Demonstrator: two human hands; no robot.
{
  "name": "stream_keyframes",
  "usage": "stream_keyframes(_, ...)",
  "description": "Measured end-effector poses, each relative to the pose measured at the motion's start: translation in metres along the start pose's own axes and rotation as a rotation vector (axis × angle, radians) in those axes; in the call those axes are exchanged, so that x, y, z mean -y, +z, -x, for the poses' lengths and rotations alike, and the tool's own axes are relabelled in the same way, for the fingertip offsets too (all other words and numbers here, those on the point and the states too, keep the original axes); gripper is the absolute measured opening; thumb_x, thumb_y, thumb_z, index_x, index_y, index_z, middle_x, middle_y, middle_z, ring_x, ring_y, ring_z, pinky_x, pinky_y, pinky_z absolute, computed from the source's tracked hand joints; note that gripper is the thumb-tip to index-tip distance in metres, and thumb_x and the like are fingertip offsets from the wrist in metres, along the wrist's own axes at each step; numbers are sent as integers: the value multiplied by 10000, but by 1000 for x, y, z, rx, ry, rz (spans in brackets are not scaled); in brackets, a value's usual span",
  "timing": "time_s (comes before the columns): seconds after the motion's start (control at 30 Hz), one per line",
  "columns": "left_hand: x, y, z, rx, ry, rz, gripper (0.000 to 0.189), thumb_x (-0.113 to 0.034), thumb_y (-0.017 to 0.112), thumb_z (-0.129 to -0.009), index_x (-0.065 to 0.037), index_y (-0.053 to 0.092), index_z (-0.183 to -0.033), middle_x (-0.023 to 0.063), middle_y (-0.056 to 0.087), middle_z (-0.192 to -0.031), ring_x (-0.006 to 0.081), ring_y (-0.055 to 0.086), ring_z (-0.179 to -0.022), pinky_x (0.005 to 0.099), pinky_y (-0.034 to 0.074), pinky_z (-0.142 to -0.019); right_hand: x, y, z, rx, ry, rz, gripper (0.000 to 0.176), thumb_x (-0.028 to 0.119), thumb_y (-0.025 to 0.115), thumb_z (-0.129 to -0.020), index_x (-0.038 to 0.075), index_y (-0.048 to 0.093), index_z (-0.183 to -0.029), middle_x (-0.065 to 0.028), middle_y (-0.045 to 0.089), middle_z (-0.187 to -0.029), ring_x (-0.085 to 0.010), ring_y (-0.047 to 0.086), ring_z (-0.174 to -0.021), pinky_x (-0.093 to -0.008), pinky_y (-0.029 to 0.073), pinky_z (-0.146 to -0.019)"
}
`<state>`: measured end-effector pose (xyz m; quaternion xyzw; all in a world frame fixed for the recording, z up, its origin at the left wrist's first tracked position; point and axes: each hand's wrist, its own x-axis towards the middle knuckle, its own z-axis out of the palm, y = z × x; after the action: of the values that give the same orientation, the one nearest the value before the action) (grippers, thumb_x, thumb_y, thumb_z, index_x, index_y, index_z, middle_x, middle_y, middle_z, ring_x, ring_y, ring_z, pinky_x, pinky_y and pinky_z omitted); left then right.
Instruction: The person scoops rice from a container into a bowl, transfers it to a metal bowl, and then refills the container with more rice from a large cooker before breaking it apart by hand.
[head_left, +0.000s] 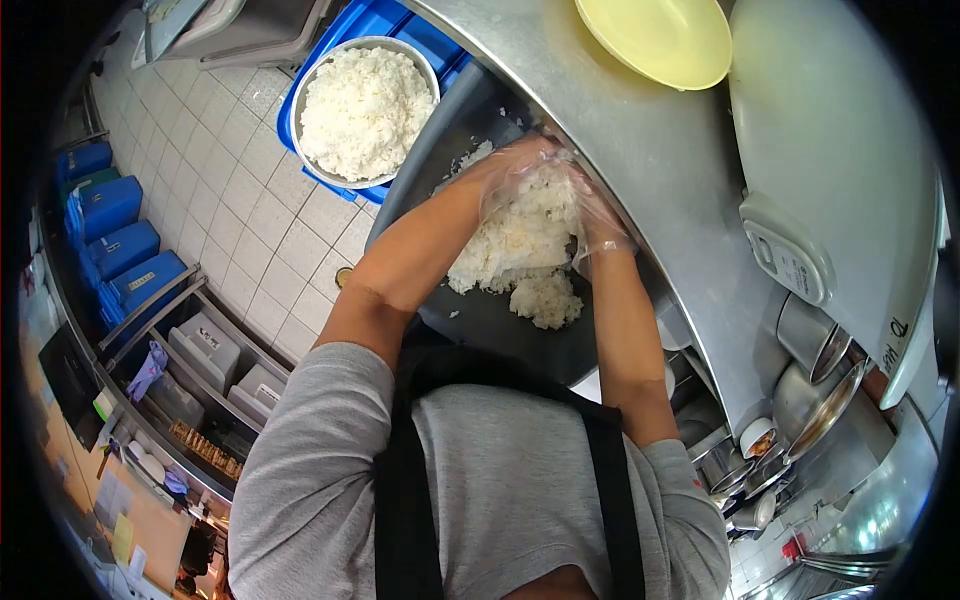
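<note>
Both my hands are down inside a large dark grey tub, wearing loose clear plastic gloves. White cooked rice lies heaped in it, with a separate clump toward me and stray grains on the tub's wall. My left hand reaches over the far side of the heap, and my right hand presses in from the right. Rice is gathered between the two hands, which curl around it. Most of my fingertips are hidden by the rice and the wrinkled plastic.
A round metal bowl piled with rice sits on a blue lid left of the tub. Along the right runs a steel counter with a yellow bowl. Metal pots stand farther right; tiled floor lies left.
</note>
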<state>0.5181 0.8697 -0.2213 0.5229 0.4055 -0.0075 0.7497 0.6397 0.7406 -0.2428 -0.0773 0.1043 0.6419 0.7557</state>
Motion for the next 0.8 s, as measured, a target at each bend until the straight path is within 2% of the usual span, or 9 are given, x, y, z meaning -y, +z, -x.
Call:
stream_keyframes(0.23,-18,-4,8,-127,-191,133,431,-355,595,-840,-21,598,-1113,88,659,-978,214,616,-827,351,479,-769,-7,5,-1,-137,-115,362,603,360,464,-898,16,287,-1360,-132,317,-1367,-282,278,-1231,-495,171,-1022)
stream_keyframes(0.37,-31,-4,22,-216,-317,354,439,-350,565,-865,-39,557,-1174,80,633,-1063,212,591,-949,352,452,-853,-7,-1,-8,-318,-340,740,584,336,507,-881,15,327,-1335,-132,364,-1327,-278,333,-1188,-474,227,-997)
stream_keyframes(0.4,-2,-10,1,-279,-321,246,541,-419,561,-849,-66,508,-1255,135,565,-1211,258,531,-1106,371,411,-929,-5,-3,-9,-378,-424,856,580,329,517,-877,14,337,-1329,-132,376,-1318,-277,346,-1177,-469,241,-990)
stream_keyframes(0.5,-12,-17,30,-226,-206,434,649,-483,538,-843,-84,427,-1343,163,418,-1378,291,388,-1268,415,285,-1050,6,-15,-8,-557,-643,1190,567,311,549,-864,14,368,-1311,-133,411,-1288,-274,387,-1145,-454,284,-972)
stream_keyframes(0.53,-2,-25,25,-66,-91,540,852,-635,509,-795,-49,349,-1391,185,187,-1499,318,165,-1384,470,120,-1106,11,-19,-7,-599,-691,1278,562,305,560,-859,13,378,-1304,-133,423,-1278,-273,400,-1134,-449,298,-965)
stream_keyframes(0.63,-22,-32,54,-42,-205,437,863,-648,483,-811,-76,284,-1426,176,194,-1499,318,158,-1388,449,114,-1111,28,-34,1,-675,-711,1485,549,286,592,-846,13,408,-1286,-133,458,-1249,-270,441,-1101,-433,340,-946)
stream_keyframes(0.67,-4,-36,48,40,-176,447,851,-656,477,-815,-91,295,-1425,173,185,-1502,313,132,-1395,465,111,-1110,33,-40,4,-670,-683,1541,545,280,603,-842,12,418,-1280,-133,470,-1239,-269,455,-1091,-428,354,-940)
stream_keyframes(0.77,11,-44,45,199,-323,510,854,-559,526,-853,-161,99,-1477,165,78,-1521,284,67,-1407,441,143,-1118,44,-63,11,-539,-546,1663,533,261,634,-829,12,449,-1261,-133,506,-1210,-266,495,-1058,-413,397,-921)
stream_keyframes(0.8,8,-39,46,81,-345,498,881,-548,552,-842,-182,64,-1477,162,73,-1522,287,74,-1405,441,151,-1115,45,-72,10,-460,-488,1687,529,255,645,-824,11,459,-1255,-133,517,-1200,-265,509,-1047,-408,411,-915)
